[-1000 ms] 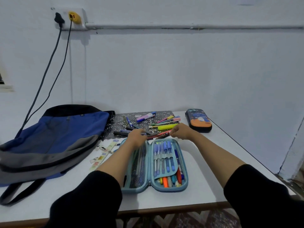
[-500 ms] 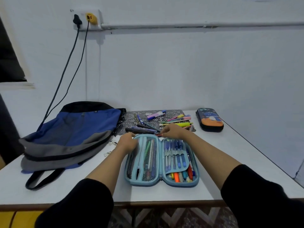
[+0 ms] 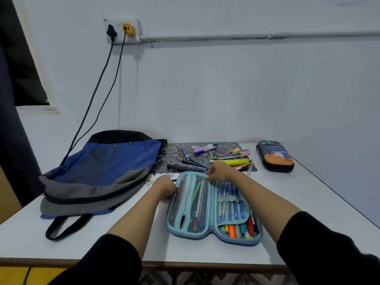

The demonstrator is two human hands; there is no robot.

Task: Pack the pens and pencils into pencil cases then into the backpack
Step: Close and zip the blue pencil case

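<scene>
While the light-blue pencil case [image 3: 236, 242] lies open on the counter [image 3: 308, 202] before me, my left hand [image 3: 166, 188] curls its fingers on the case's left edge. My right hand [image 3: 220, 171] curls its fingers at the far rim, and I cannot tell what they pinch. Just beyond lie loose pens [image 3: 230, 162], with the blue backpack [image 3: 107, 165] to the left.

Left sleeve [image 3: 107, 262]: black cloth, plain, loose fit, hem ending near the elbow.
Right sleeve [image 3: 329, 249]: black cloth, plain, loose fit, hem ending near the elbow; lower edge blurred at the frame corner.
Forearms: bare from sleeve hem to wrist.
Left hand [image 3: 165, 187]: bare.
Right hand [image 3: 219, 171]: bare.
</scene>
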